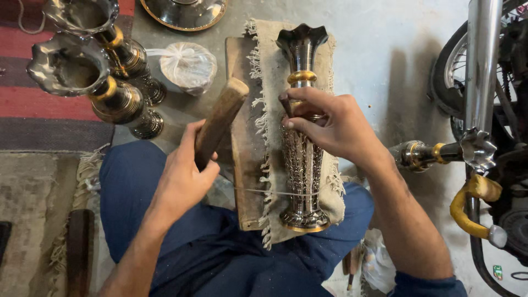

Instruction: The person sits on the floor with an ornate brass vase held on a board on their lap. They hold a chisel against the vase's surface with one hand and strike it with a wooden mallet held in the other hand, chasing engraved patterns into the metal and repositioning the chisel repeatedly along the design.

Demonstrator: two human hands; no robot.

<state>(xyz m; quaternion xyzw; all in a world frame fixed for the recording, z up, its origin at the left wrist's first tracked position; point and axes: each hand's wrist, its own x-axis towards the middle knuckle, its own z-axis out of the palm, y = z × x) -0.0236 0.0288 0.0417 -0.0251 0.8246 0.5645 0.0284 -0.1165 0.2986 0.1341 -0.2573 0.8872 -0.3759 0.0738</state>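
A tall engraved metal vase lies lengthwise on a fringed burlap cloth spread over a wooden board, which rests across the person's lap; the fluted mouth points to 12 o'clock and the round foot to 6 o'clock. The right hand is curled over the vase's neck just below its gold band, fingers pressed together around a small tool whose tip seems to bear on the metal; the tool itself is mostly hidden. The left hand is closed around the lower end of a wooden mallet, whose head is raised toward 12 o'clock, apart from the vase.

Judged from this pose, the step in hand is chasing or engraving the vase's body. The next move would call for a short, controlled blow on the tool while the right hand keeps the vase from rolling on the cloth.

At 10 o'clock, two finished vases stand on the floor, with a tied plastic bag beside them.
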